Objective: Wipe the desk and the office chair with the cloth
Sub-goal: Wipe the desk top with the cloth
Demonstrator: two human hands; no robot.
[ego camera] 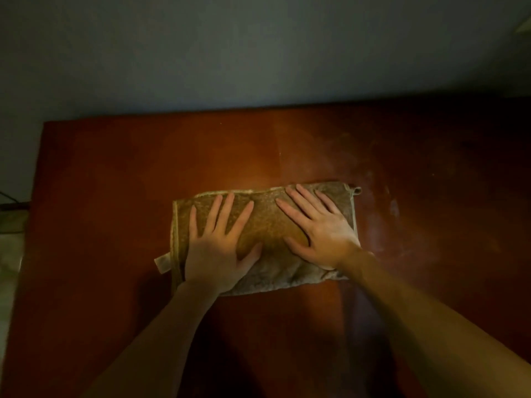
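Bare forearms (416, 311), long slim fingers (227, 214)

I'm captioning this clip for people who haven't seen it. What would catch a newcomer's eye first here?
First, the two bare hands side by side, the left hand and the right hand, fingers spread flat on a folded brownish terry cloth in the middle of the picture. Next, the reddish-brown wooden desk under it, with pale dusty smears to the right of the cloth. Behind the desk stands a plain grey wall.
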